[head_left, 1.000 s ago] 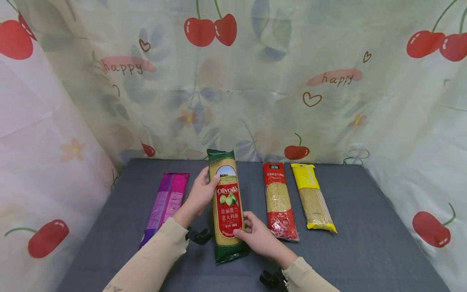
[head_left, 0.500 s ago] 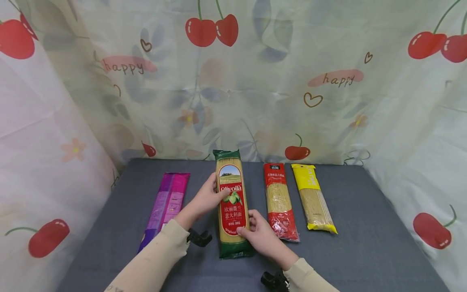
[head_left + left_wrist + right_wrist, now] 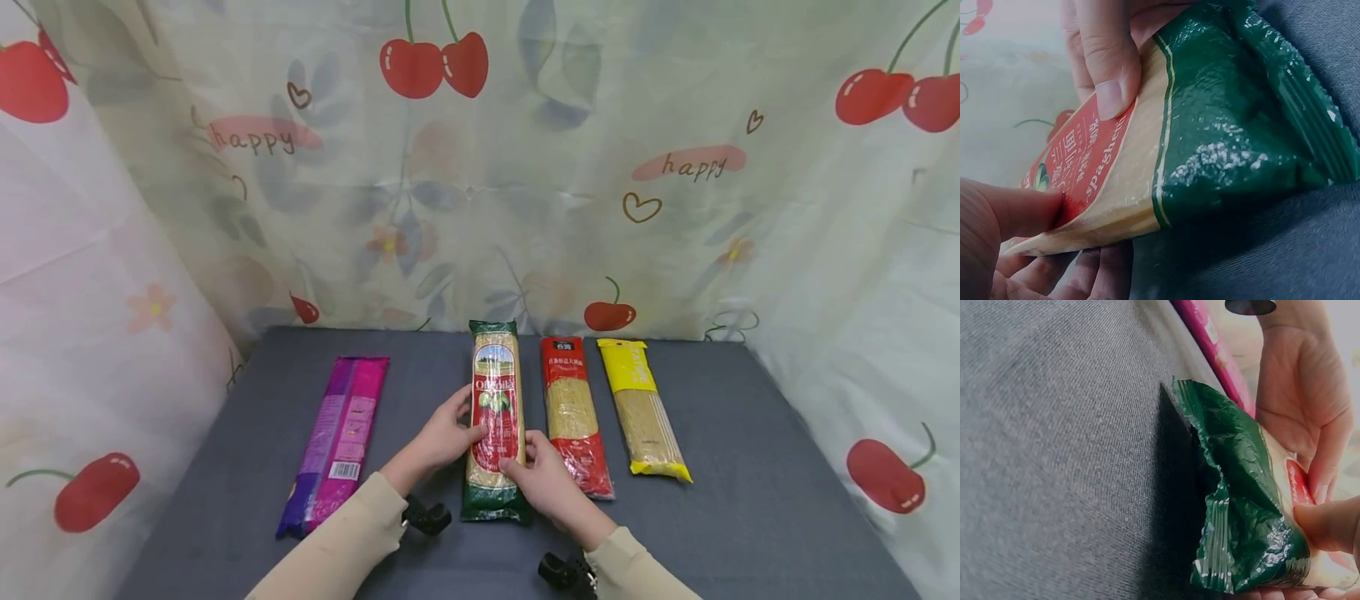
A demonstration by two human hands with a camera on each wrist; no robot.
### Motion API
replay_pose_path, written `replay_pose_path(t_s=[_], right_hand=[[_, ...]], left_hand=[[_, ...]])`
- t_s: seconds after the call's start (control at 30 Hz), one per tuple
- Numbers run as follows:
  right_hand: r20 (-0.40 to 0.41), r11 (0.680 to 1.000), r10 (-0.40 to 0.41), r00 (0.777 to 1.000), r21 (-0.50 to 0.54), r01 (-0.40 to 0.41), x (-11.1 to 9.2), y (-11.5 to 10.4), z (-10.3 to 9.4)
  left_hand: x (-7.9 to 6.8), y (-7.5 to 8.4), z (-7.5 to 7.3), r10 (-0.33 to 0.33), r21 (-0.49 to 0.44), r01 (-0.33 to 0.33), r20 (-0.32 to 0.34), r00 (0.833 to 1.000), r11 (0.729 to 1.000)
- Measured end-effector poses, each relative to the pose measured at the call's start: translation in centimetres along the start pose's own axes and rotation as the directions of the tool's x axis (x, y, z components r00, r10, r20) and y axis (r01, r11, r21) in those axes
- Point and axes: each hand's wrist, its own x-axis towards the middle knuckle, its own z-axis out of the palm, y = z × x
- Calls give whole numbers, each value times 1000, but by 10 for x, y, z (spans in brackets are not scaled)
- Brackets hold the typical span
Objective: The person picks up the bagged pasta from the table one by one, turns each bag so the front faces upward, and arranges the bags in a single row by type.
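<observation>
A green-ended spaghetti packet (image 3: 496, 375) with a red oval label stands lengthwise in the middle of the table. My left hand (image 3: 447, 429) grips its left edge, thumb on the label and fingers under the side. On the lower right edge my right hand (image 3: 550, 475) holds it the same way, thumb on top. In the left wrist view the packet's green end (image 3: 1229, 125) is close over the cloth, and both thumbs press the front. The right wrist view shows the crimped green end (image 3: 1216, 544) casting a shadow on the cloth.
A purple and pink packet (image 3: 337, 442) lies to the left. Right of my hands lie a red noodle packet (image 3: 573, 408) and a yellow one (image 3: 645, 408). They rest on a dark grey cloth (image 3: 750, 517), with a cherry-print curtain (image 3: 480, 208) behind.
Both hands have shifted the spaghetti packet to the right, beside the red packet, and straightened it. My left hand has slid lower along its edge.
</observation>
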Motion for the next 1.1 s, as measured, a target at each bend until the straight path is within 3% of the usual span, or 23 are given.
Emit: replay_pose_path(t_s=[0.37,0.73,0.93,1.1], right_hand=[[-20,993,-6,1000,-115,4,4,0,0],[-111,950,-30,993,-312,-6,9,2,5],[-171,884,-30,985,-464,-54,7,1,14],[-180,838,9,984,-535,-105,8,-5,17]], left_hand=[[6,-7,3,-16,-50,15,-19,1000,999],[17,-23,6,-42,-52,38,-72,997,998],[12,-32,5,-12,46,14,-52,999,999],[4,-30,-1,-48,28,48,0,999,998]])
